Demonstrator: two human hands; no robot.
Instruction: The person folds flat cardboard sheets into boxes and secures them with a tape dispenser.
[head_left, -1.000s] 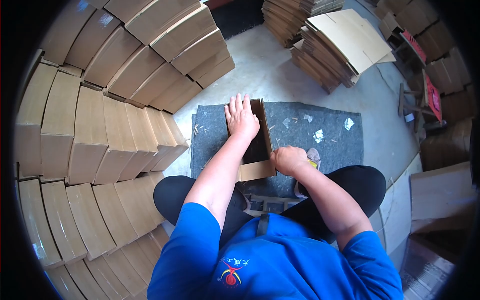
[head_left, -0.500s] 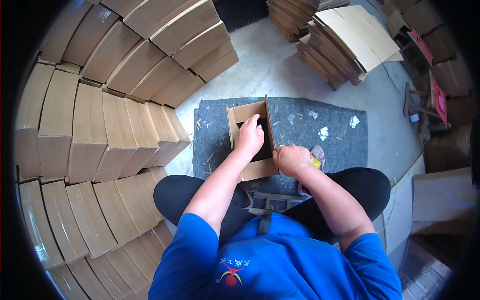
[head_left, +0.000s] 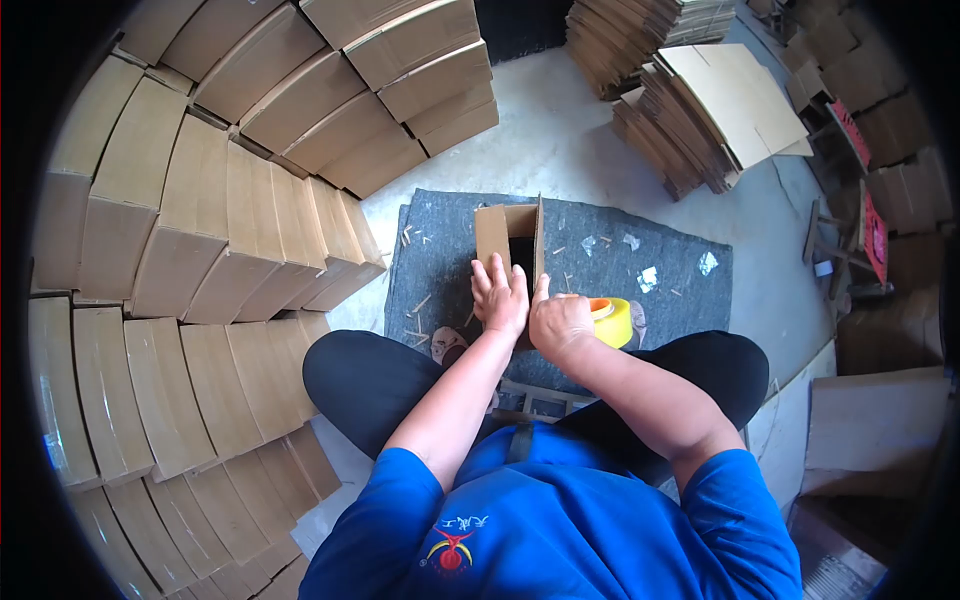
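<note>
Two hands on a cardboard box [head_left: 508, 235], left hand [head_left: 500, 295] spread flat, right hand [head_left: 560, 322] gripping yellow tape roll [head_left: 613, 320], shirt logo [head_left: 452, 545] writing unreadable.

the blue shirt [head_left: 560, 530] has a small red and yellow sign [head_left: 452, 548] on its back, with a few white marks above it (they look like writing, but they are too small to read). far off on the right, red signs [head_left: 868, 225] stand by some wooden things, and their marks are too blurry to read. no words show on the brown boxes [head_left: 200, 230].
</note>
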